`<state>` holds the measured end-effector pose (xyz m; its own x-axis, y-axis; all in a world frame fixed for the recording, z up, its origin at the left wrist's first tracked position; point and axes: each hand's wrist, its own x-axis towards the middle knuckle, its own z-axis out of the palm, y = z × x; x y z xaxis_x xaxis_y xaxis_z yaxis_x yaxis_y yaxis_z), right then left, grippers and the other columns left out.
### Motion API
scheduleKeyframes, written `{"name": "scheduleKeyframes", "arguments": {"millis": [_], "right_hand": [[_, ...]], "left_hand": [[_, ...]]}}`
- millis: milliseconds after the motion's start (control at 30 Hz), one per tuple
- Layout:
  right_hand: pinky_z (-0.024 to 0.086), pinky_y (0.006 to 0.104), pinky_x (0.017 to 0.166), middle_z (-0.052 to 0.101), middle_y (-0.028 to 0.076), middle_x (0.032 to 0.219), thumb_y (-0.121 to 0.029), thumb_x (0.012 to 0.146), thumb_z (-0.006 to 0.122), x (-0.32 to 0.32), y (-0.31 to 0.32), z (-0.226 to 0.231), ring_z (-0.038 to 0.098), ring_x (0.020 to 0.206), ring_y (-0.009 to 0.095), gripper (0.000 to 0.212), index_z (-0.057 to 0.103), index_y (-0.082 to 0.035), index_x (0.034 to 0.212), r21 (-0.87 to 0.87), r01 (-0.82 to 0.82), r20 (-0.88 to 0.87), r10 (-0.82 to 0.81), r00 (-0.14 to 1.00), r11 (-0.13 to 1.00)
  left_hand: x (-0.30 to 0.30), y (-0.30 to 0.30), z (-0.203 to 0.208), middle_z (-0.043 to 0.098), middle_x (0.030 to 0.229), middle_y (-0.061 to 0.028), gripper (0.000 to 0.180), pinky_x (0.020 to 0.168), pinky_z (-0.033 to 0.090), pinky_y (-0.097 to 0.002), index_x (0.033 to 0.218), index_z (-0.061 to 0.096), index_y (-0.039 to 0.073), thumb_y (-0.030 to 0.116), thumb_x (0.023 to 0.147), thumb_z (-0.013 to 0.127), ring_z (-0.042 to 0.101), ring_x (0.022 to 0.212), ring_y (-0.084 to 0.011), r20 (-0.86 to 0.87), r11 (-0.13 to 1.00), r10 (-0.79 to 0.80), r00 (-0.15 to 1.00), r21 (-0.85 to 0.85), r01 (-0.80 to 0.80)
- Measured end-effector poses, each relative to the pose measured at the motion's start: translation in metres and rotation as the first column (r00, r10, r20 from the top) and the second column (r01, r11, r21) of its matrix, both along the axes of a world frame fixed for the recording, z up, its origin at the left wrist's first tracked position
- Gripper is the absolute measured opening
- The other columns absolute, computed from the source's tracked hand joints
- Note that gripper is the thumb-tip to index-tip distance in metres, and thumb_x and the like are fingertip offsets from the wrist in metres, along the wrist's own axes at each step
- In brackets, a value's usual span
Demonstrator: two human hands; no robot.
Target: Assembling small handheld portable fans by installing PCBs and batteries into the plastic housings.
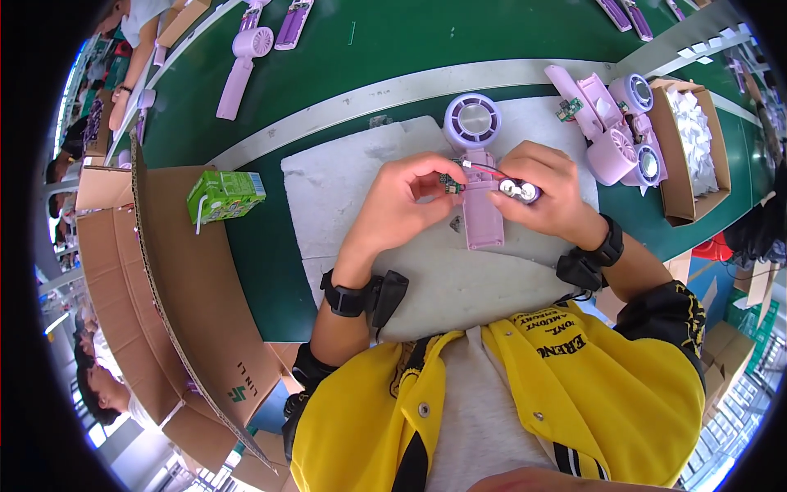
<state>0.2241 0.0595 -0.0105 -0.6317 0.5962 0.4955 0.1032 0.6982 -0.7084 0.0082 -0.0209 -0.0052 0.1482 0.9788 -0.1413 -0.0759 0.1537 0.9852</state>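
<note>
A lilac hand-fan shell (479, 176) lies on a grey foam mat (344, 197), its round head pointing away from me. My left hand (402, 201) pinches a small green circuit board (450, 184) just left of the shell's handle. My right hand (545, 193) holds a cylindrical battery pack (520, 190) to the right of the handle. Thin red and black wires (484, 169) run between the board and the battery, above the handle. Both wrists wear black straps.
Several lilac fan parts (619, 135) are piled at the right beside a cardboard box of white pieces (693, 135). A green drink carton (225, 195) stands at the left by a large cardboard box (176, 287). More fans (242, 66) lie on the green belt. Other people sit at the far left.
</note>
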Motion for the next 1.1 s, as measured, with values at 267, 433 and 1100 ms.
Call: {"name": "scheduleKeyframes", "arguments": {"millis": [267, 433, 1100], "right_hand": [[0.047, 0.0359, 0.06, 0.06, 0.008, 0.082, -0.011, 0.063, 0.082, -0.005, 0.001, 0.003, 0.058, 0.068, 0.027, 0.028, 0.064, -0.005, 0.083, 0.31, -0.093, 0.145, 0.049, 0.988, 0.946], [0.048, 0.0367, 0.06, 0.057, 0.008, 0.088, -0.014, 0.064, 0.082, -0.005, -0.001, 0.001, 0.058, 0.073, 0.027, 0.031, 0.063, -0.006, 0.087, 0.22, -0.085, 0.227, 0.034, 0.973, 0.972], [0.046, 0.0284, 0.057, 0.059, 0.008, 0.085, -0.004, 0.078, 0.076, -0.005, -0.01, 0.0, 0.057, 0.068, 0.018, 0.011, 0.07, -0.002, 0.088, -0.237, -0.069, 0.104, 0.096, 0.99, 0.969]], "left_hand": [[0.002, 0.001, -0.005, 0.066, 0.089, -0.0039, 0.014, 0.069, 0.053, -0.0239, 0.098, 0.067, -0.003, 0.007, 0.088, 0.071, 0.063, 0.078, -0.0093, 0.106, 0.999, 0.042, 0.993, -0.036, -0.039], [0.0, 0.001, -0.004, 0.066, 0.088, -0.0062, 0.013, 0.072, 0.054, -0.0269, 0.098, 0.066, -0.004, 0.006, 0.091, 0.068, 0.065, 0.081, -0.0132, 0.05, 0.998, -0.003, 0.999, -0.058, 0.006], [-0.001, 0.003, -0.01, 0.066, 0.094, -0.0028, 0.012, 0.069, 0.049, -0.0228, 0.097, 0.07, -0.001, 0.001, 0.085, 0.071, 0.059, 0.081, -0.0069, -0.015, 0.998, -0.043, 0.999, 0.047, 0.044]]}}
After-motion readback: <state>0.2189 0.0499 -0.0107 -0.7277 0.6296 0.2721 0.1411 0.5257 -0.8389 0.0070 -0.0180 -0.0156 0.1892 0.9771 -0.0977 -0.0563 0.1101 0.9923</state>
